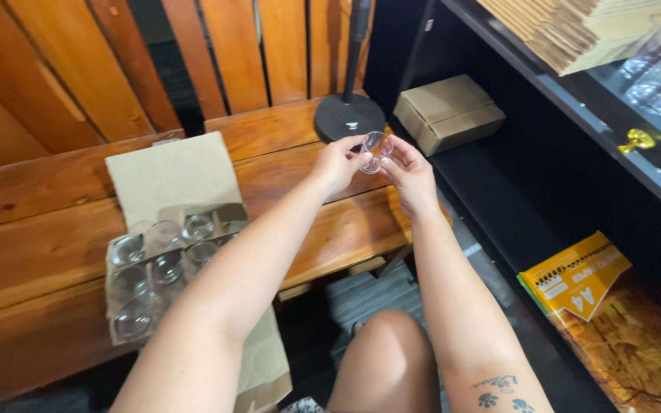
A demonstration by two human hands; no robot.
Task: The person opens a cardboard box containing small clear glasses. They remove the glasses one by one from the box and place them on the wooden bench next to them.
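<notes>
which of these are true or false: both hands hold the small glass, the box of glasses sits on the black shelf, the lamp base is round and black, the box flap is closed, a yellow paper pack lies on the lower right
1. Both hands hold the small clear glass. True: the left hand and the right hand pinch it between them.
2. The cardboard box of glasses sits on the black shelf. False: it rests on the wooden bench, to the person's left.
3. The lamp base is round and black. True.
4. The box flap is closed. False: it is folded back, and the glasses show in their compartments.
5. A yellow paper pack lies at the lower right. True.
</notes>
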